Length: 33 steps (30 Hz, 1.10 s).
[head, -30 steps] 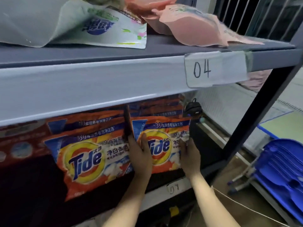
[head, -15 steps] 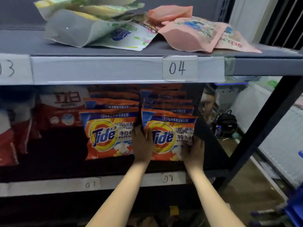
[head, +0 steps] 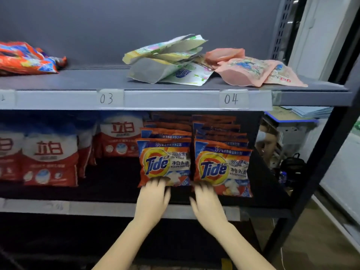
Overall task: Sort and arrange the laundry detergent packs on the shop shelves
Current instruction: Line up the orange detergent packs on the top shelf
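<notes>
Grey metal shelving (head: 175, 210) carries handwritten number tags on its front rails; the upper board (head: 97, 78) holds loose, flat-lying pouches, green-white (head: 171, 61) and pink (head: 251, 71), and the lower bay holds upright red-white bags (head: 50, 158) at left, with a dim room and a floor visible past the right upright. Step in hand appears to be squaring up two rows of orange Tide packs (head: 165, 162) standing side by side on the lower board: left hand (head: 153, 199) touches the bottom edge of the left front pack, right hand (head: 206, 201) that of the right front pack (head: 222, 168), fingers fairly straight and spread, gripping nothing as far as visible. Next move likely calls for an even push to align both fronts, then attention to the unsorted pouches above.
</notes>
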### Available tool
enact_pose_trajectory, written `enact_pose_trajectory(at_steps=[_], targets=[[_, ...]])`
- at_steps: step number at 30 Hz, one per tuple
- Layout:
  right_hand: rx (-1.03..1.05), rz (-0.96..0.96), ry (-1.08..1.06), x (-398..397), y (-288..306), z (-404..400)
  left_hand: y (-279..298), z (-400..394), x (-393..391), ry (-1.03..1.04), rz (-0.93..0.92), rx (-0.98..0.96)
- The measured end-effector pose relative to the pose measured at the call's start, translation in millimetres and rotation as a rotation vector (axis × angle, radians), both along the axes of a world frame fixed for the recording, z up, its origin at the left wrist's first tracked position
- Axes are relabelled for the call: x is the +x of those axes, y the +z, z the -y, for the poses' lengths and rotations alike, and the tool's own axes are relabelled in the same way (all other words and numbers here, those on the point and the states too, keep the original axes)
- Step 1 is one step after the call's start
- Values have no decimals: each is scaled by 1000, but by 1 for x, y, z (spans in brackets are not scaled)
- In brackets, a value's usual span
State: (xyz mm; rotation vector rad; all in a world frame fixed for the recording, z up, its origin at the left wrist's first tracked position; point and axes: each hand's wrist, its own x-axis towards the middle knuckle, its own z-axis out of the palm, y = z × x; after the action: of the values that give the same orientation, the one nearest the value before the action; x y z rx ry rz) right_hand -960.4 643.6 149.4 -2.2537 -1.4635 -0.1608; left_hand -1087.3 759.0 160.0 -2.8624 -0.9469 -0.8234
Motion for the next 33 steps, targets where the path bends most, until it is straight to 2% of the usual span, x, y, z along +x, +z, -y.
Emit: enact_pose_trajectory(at_steps=[3, 10, 14, 20, 28, 33], targets=[[25, 108, 118, -44, 28, -27, 27, -22, -45, -19, 14, 114], [205, 153, 371, -156, 120, -101, 105, -93, -176, 8, 61, 254], [330, 178, 437, -215, 185, -141, 155, -138, -240, 75, 100, 362], [391, 237, 464, -261, 258, -212, 217, -202, -303, 128, 180, 465], [48, 248, 344, -260, 318, -337, 255, -312, -347, 207, 210, 507], [-89, 235, 263, -256, 349, -424, 278, -393, -349, 298, 196, 486]])
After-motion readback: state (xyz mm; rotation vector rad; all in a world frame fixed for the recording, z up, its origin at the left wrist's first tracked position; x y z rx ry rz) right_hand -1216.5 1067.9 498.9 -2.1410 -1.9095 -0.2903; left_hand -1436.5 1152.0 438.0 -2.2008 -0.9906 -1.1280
